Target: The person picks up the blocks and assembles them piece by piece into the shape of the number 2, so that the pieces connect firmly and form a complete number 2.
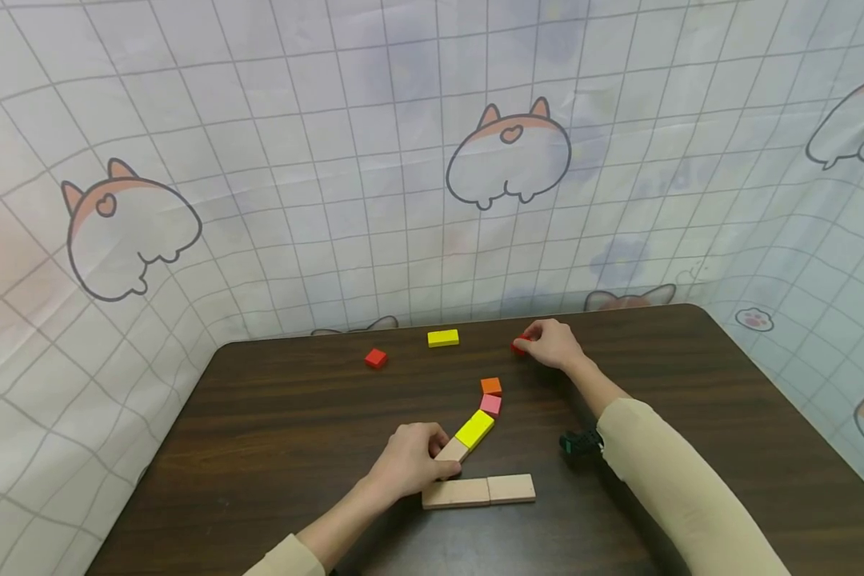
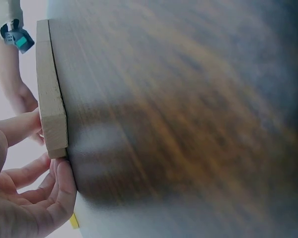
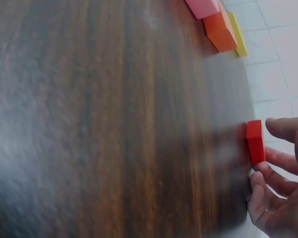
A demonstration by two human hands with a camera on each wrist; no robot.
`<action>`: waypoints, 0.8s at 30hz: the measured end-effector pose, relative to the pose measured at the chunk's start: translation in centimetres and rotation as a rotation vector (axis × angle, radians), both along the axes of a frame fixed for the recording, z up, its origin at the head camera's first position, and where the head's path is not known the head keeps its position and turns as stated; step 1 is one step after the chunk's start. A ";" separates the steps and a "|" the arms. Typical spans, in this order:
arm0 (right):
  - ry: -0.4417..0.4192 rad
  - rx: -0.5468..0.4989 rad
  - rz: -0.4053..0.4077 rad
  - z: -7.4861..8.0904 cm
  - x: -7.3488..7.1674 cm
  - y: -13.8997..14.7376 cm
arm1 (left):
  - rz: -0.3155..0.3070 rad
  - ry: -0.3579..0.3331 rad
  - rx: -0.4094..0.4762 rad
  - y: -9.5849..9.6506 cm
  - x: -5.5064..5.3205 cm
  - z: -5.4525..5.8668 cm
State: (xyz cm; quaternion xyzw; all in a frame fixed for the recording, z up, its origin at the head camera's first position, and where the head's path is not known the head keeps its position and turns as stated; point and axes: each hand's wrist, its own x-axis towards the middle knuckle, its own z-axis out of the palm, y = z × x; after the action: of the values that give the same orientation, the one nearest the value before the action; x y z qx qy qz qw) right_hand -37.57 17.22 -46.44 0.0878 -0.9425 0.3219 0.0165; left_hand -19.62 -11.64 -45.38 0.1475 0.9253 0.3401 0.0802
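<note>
My left hand holds a plain wooden block between thumb and fingers, low over the table. That block lies end to end with a yellow block, followed by a pink block and an orange block in a curved row. Just in front, two flat wooden blocks form a straight line, and the left wrist view shows them from the side. At the back, my right hand reaches around a red block. Its fingertips are at the block's lower end, with a small gap at the thumb.
Another red block and a yellow block lie near the back of the dark wooden table. A patterned cloth hangs behind and along the sides. A small black device is at the right wrist.
</note>
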 end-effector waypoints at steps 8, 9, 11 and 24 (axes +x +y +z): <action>0.009 -0.021 0.084 0.1 -0.4 0.7 | 0.001 -0.009 -0.004 0.0 -0.1 0.0; 0.005 -0.021 0.089 0.2 -0.3 0.7 | 0.000 -0.009 -0.003 0.0 -0.1 0.0; -0.009 -0.026 0.098 0.3 -0.3 0.8 | 0.000 -0.006 -0.003 0.0 -0.1 0.0; -0.088 -0.010 0.254 0.6 -0.5 1.7 | 0.000 -0.008 0.002 0.0 -0.1 0.0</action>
State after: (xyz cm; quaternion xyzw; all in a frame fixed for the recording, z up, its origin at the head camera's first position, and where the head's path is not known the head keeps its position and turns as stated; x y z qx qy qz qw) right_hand -38.07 18.94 -45.81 0.1920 -0.9220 0.3298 -0.0654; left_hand -19.69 -11.64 -45.38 0.1464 0.9245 0.3418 0.0839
